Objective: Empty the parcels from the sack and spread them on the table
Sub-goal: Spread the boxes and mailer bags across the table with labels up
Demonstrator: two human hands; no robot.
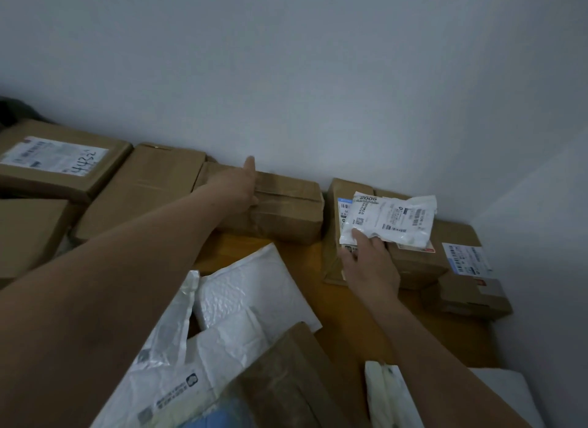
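My left hand [237, 185] rests on a taped brown box [286, 211] standing against the wall, thumb raised and fingers curled over its left end. My right hand [370, 265] grips the near corner of a small white plastic parcel [391, 220] with printed labels, holding it over brown boxes [416, 262] at the right. A white padded envelope [254, 287] lies on the wooden table [343, 303] between my arms. At the bottom, white plastic packets [165, 380] and a brown paper parcel [286, 373] overlap. I cannot make out the sack.
More cardboard boxes line the wall at the left, one labelled box [60, 160] with handwritten numbers. A small labelled box [471, 278] sits at the right table edge. A white parcel [388, 396] lies at the bottom right. The wall closes the far side and right.
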